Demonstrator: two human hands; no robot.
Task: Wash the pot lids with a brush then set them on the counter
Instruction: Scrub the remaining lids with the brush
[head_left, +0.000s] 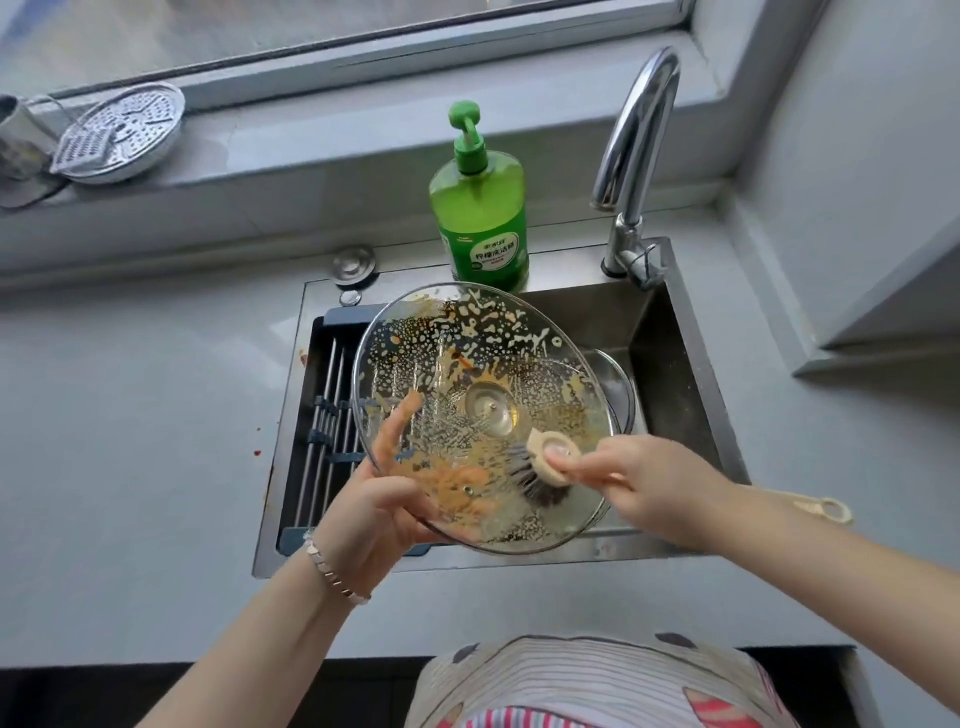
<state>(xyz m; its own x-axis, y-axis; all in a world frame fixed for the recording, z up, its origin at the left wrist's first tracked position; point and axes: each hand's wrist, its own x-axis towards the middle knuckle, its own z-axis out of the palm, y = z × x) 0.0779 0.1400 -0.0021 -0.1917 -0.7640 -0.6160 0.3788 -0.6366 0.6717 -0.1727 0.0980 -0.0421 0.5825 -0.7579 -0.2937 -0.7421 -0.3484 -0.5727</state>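
Note:
A large glass pot lid (467, 364), smeared with orange residue and foam, is tilted over the sink (691, 364). My left hand (379, 499) grips its lower left rim, with fingers showing through the glass. My right hand (639, 483) holds a cream-handled brush (540, 467). Its dark bristles press on the lid's inner face, below the metal knob fitting. The brush handle's looped end (826, 509) sticks out past my right forearm. A second glass lid (618, 384) lies in the sink, mostly hidden behind the first.
A green dish-soap pump bottle (480, 208) stands at the sink's back edge, beside the chrome faucet (634, 156). A drain rack (324, 421) spans the sink's left side. A perforated metal steamer plate (122, 132) leans on the window ledge. Grey counter (130, 441) surrounds the sink.

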